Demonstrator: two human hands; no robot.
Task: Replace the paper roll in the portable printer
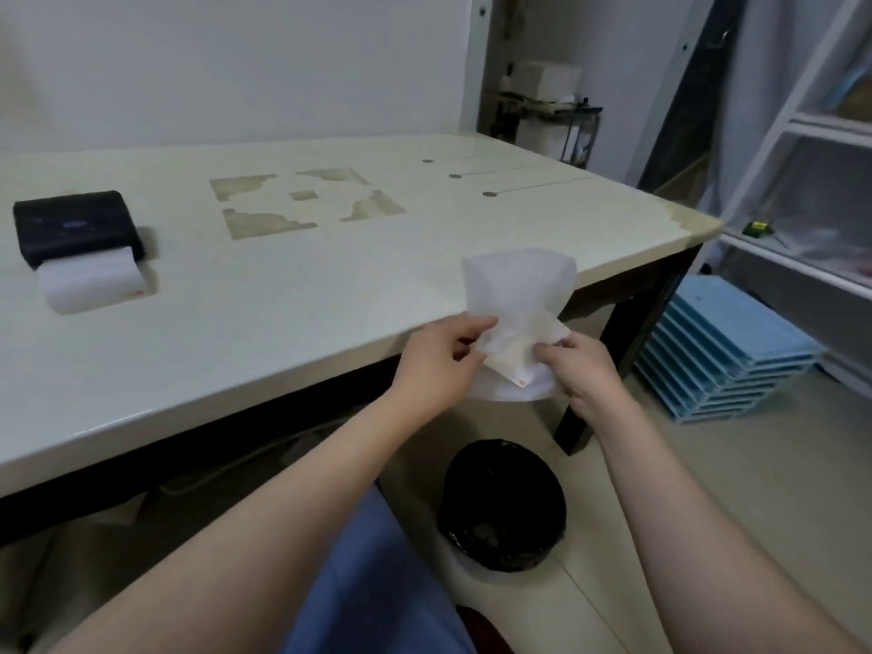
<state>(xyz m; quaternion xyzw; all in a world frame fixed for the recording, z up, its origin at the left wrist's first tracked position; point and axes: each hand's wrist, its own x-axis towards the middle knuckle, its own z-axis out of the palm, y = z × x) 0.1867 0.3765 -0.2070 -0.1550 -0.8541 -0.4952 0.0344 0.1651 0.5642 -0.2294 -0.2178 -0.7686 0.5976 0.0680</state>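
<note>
The cream table [330,285] stands on dark legs. At 9 o'clock on its top sits the black printer [75,226], with a white paper strip [89,283] curling from its near side onto the surface. Towards 12 o'clock, 5 worn brownish patches [264,221] mark the top, and at 1 o'clock there are 3 dark round spots [490,194]. On the tiled floor [708,488], a black-lined bin [502,505] stands at 6 o'clock and a stack of blue trays [726,356] at 4 o'clock.

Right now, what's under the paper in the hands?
Black-lined bin on the floor, roughly below the paper. Bin contents too dark to tell; paper hides the floor behind it.
</note>
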